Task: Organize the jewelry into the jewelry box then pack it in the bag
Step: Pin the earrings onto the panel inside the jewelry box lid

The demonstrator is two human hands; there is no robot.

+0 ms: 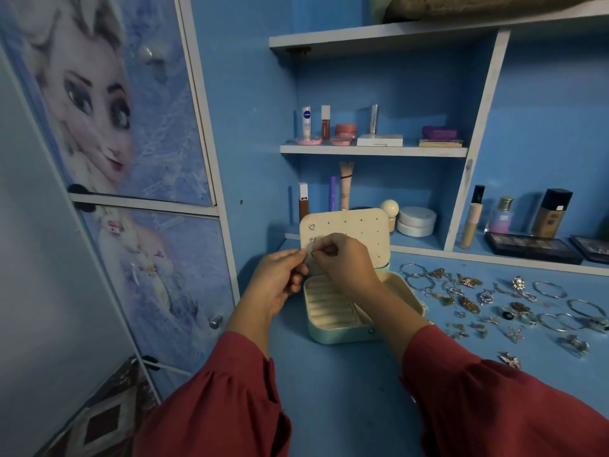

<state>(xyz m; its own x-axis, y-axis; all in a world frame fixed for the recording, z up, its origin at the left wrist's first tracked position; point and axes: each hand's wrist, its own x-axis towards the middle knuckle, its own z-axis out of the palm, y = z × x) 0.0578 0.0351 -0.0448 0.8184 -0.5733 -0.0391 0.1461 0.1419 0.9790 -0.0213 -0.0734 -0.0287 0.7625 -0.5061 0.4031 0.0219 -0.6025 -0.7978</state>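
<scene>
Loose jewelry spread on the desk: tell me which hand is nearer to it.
Right. The right hand is at the jewelry box lid, over the open box, on the side toward the loose jewelry. The left hand is beyond the box's far edge, farther away.

A small pale-green jewelry box with a cream lining (342, 334) stands open on the blue tabletop (346, 390), its perforated cream lid panel (359, 230) upright with two small silver stud earrings (311, 233) pinned at its left edge. Both red-sleeved hands meet at that edge: the left hand (280, 278) and the right hand (342, 258) pinch together at something too small to make out. Silver bangles, rings and brooches (507, 301) lie scattered to the right of the box.
</scene>
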